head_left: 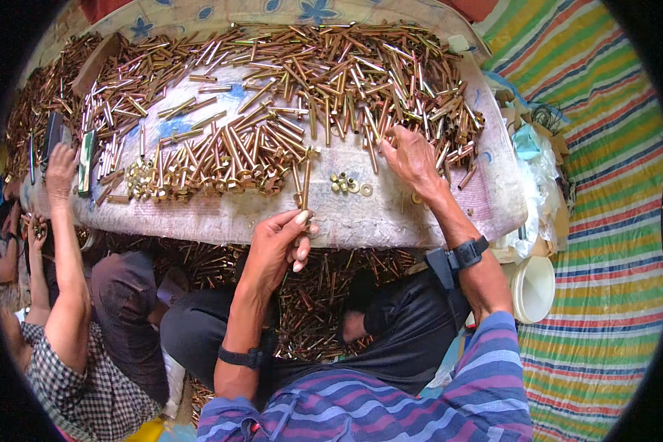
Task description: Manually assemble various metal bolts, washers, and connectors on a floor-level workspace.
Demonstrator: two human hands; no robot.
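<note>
My left hand is closed in a pinch at the front edge of the padded table. A slim brass-coloured bolt stands up from its fingertips, with a second rod close beside it. My right hand reaches to the near edge of a heap of metal tubes. Its thumb and fingers close on the end of a metal tube. Between the hands lie a few small nuts and a flat washer. Left of them is a pile of bolts with washers and nuts.
A person's hand works at the left, near a dark box and a green-and-white box. Loose nuts lie by the bolts. A white bucket and plastic bags stand right. More metal pieces cover the floor.
</note>
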